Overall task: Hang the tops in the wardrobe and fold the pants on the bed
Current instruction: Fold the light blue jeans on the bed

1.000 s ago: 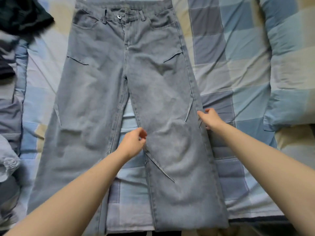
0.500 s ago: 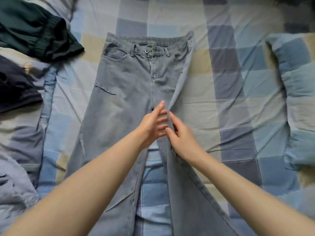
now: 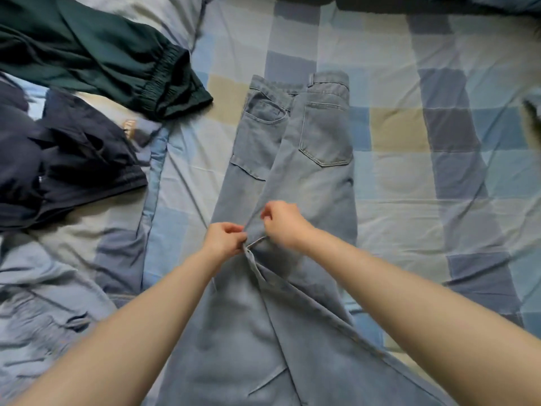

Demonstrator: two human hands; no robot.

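Light grey-blue jeans [image 3: 319, 177] lie lengthwise on the checked bed, waistband far from me. Their right half is folded over the left, so a back pocket faces up. My left hand [image 3: 224, 240] pinches the crotch seam of the jeans at mid-length. Just to its right, my right hand [image 3: 282, 224] grips the folded-over edge of the same jeans, fingers curled into the cloth. The legs run down toward me between my forearms and leave the frame at the bottom.
A dark green garment [image 3: 96, 57] with an elastic waistband lies at the upper left. Below it sits a heap of navy clothing [image 3: 58, 165]. A crumpled blue-grey cloth [image 3: 38, 317] lies at the lower left. The checked bed sheet [image 3: 439, 142] spreads out to the right.
The right leg of the jeans has been carried over onto the left leg, exposing the back pocket. Both hands have come together at the crotch and now pinch the fabric. The view has shifted.
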